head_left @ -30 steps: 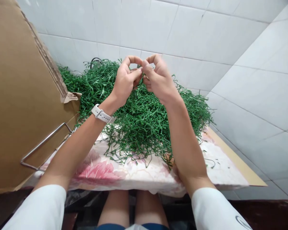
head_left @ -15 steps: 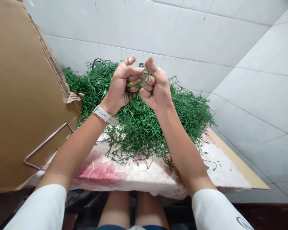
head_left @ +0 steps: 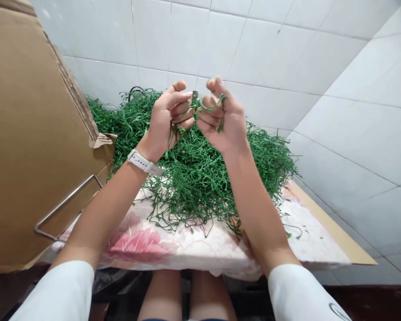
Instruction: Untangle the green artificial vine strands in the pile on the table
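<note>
Above a broad, tangled heap of thin dark-green stems (head_left: 200, 178), a few slender green strands with small knobbed tips (head_left: 222, 99) loop through the left hand (head_left: 163, 118) and right hand (head_left: 227, 118), both grasping them with curled fingers. The hands partly hide the heap. Beneath it lies a white, pink-flowered cloth (head_left: 140, 241); left, a brown cardboard box (head_left: 30, 133); behind, a white tiled wall (head_left: 220, 40).

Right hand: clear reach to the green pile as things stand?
Probably yes. The right hand looks to be up over the green pile, with nothing visible blocking the way down. Green strands already at its fingers might hamper a fresh grab.
</note>
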{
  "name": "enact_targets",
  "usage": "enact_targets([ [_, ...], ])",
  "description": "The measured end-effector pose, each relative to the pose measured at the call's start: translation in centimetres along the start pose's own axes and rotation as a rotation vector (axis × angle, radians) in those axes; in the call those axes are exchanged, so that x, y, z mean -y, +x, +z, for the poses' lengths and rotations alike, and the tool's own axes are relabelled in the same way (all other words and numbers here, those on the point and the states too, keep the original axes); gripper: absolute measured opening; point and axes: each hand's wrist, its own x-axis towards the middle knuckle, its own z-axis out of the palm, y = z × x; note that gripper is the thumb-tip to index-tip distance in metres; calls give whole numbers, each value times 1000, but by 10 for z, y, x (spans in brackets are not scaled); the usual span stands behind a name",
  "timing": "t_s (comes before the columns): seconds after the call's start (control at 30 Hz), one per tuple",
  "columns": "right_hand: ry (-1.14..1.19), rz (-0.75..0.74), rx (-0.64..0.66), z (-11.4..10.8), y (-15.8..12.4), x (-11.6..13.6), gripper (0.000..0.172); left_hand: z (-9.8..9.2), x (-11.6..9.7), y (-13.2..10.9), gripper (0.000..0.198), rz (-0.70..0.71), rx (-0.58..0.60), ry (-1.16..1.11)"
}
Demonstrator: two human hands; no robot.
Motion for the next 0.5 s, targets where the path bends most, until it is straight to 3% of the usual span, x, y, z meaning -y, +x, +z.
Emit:
enact_targets([
  [0.17, -260, -214, -136, -46, 13, 16, 45, -4, -4, 8, 20, 76, -138, 252],
  [0.27, -455, -371, -394, -89, 26, 13, 33, -8, -1, 13, 17, 86, -185, 354],
  [0.33, -745, -389, -555, -115, 30, 10, 25, -9, 3, 15, 15, 86, -185, 386],
  [0.43, -1235, -344, -584, -137, 31, 10, 21, -11, 10, 16, 12, 76, -176, 410],
  [0.5, -1266, -376, -555, -133, 31, 12, 23, -14, 14, 17, 13, 77, -165, 430],
])
